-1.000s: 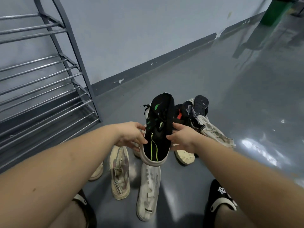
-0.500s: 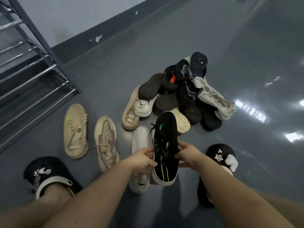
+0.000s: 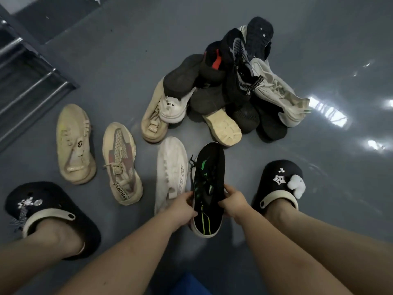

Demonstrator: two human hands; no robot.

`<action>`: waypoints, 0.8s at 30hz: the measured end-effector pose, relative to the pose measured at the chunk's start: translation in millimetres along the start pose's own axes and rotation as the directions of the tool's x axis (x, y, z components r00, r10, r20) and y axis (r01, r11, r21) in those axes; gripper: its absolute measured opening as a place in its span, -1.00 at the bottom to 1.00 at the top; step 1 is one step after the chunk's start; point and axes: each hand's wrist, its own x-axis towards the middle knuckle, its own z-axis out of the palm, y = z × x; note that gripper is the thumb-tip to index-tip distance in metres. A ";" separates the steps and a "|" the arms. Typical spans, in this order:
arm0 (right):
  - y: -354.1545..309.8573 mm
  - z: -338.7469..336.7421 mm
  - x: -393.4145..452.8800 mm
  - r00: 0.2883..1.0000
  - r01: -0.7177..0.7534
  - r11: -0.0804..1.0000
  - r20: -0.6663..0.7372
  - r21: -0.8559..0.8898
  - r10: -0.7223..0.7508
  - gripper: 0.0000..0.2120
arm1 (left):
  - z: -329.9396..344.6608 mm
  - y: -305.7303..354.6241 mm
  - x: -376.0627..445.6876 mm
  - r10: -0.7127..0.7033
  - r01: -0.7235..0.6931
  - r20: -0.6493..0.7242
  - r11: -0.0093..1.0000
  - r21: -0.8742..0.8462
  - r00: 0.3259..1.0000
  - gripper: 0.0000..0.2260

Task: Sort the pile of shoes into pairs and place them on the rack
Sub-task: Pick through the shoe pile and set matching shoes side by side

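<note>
A black shoe with green stripes [image 3: 209,188] is held low over the grey floor [image 3: 119,67], toe pointing away, just beside a white shoe [image 3: 171,171]. The left hand [image 3: 180,208] and right hand [image 3: 234,202] pinch its two sides, fingers curled on the rim. This looks like the sorting step: its partner must next be found in the pile [image 3: 229,81] beyond. The rack [image 3: 32,81] stands at far left.

both hands [image 3: 209,206] grip a black green-striped shoe [image 3: 208,184] beside a white shoe [image 3: 171,173].
</note>
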 end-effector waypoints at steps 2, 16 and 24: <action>0.0 0.9 4.2 1.000 0.003 1.000 0.006 -0.018 -0.003 -0.32 | 0.9 0.0 3.1 0.005 -0.005 0.002 1.000 -0.011 1.000 -0.36; -126.9 -16.2 -8.1 0.947 0.279 0.935 -0.100 -0.220 -0.306 -0.31 | -56.8 112.1 -29.7 0.248 -0.238 -0.157 0.968 0.083 0.956 -0.52; -210.5 -12.6 -9.8 0.872 0.441 0.840 -0.071 -0.316 -0.485 -0.32 | -115.0 177.3 -39.4 0.346 -0.327 -0.263 0.938 0.113 0.901 -0.58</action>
